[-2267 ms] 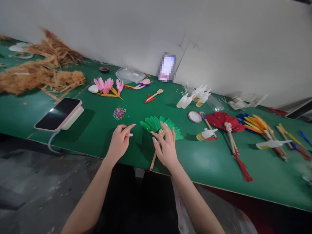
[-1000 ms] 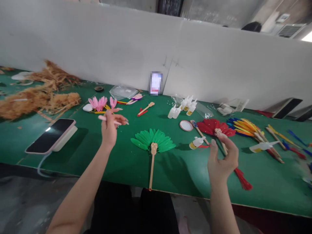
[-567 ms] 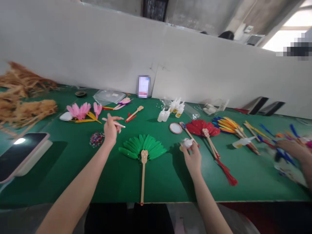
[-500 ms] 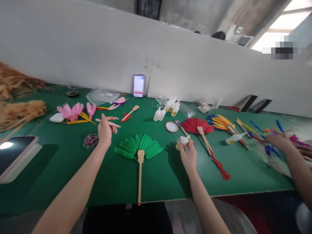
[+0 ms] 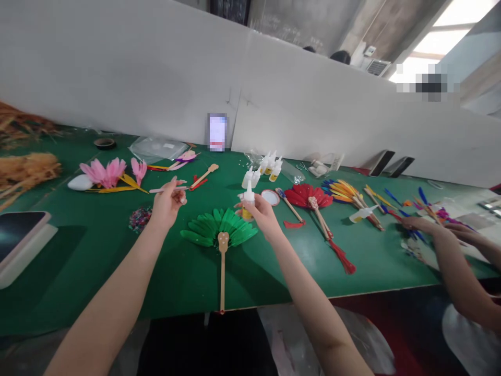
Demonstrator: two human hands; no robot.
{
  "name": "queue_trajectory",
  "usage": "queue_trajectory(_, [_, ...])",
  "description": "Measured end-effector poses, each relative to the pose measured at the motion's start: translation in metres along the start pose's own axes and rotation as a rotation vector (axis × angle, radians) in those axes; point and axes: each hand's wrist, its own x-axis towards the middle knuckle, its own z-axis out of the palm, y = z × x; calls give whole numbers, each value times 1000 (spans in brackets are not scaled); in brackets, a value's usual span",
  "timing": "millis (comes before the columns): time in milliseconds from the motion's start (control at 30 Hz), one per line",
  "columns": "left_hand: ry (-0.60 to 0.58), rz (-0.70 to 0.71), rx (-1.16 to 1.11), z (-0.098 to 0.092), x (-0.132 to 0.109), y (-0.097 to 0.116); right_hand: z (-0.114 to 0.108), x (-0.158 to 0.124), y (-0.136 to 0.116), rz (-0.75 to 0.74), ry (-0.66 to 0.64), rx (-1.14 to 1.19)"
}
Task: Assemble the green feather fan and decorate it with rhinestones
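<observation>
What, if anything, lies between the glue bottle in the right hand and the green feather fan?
Nothing visible. The right hand holds the glue bottle upright by the far edge of the green feather fan; the left hand, with a thin pink stick, is off to one side.

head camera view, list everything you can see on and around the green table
table: 1, green, across the view
green feather fan: 1, green with wooden handle, flat between the hands
red feather fan: 1, red with tassel, right of it
multicoloured feather fan: at least 1, yellow, orange, blue, further right
spare glue bottles: several, white, standing mid-back
round lid: 1, white, by the red fan
bead pile: 1, mixed colours, left of green fan
pink feathers: a bunch, pink, back left
phone: 1, dark screen, far left
straw pile: 1, tan, far left
co-worker's hands: 2, far right
left hand: 1, pinching a thin stick, pale pink
right hand: 1, holding a glue bottle, white and yellow, upright
</observation>
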Motion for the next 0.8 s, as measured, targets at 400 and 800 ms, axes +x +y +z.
queue_trajectory(400, [52, 164, 286, -3, 0, -17, -18, 41, 52, -41, 153, -2])
queue_trajectory(800, [-11, 174, 367, -3, -1, -21, -32, 41, 75, -30, 28, -272])
